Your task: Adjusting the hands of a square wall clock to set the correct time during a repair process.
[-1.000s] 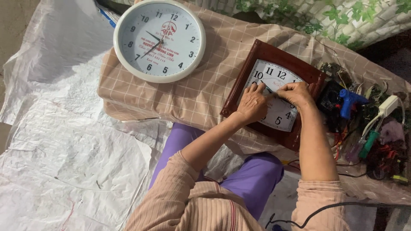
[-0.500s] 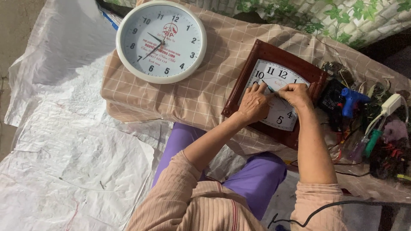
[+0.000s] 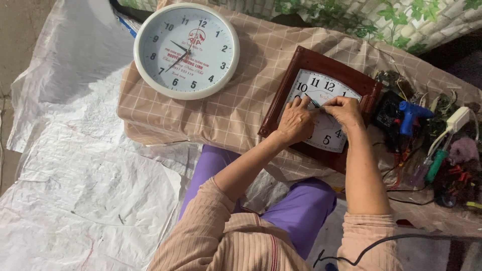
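Brown-framed clock (image 3: 321,80) face half hidden under both hands, left hand (image 3: 295,122) flat, right hand (image 3: 344,110) fingers pinching thin tool (image 3: 313,103).

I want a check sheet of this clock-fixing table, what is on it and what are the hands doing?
Surface: low table under a checked beige cloth.
Job's things: brown-framed clock lying flat; a thin clock hand shows between the fingers, though who grips it is unclear.
Clutter: round white clock at the table's far left; blue tool, green-handled screwdriver and small parts piled at the right.
Grippers: left hand and right hand both rest on the brown clock's face, fingertips meeting near its centre.
Cables: black cable near the right sleeve; red and black wires among the parts.
Surroundings: white plastic sheets on the floor; leaf-patterned wall behind.
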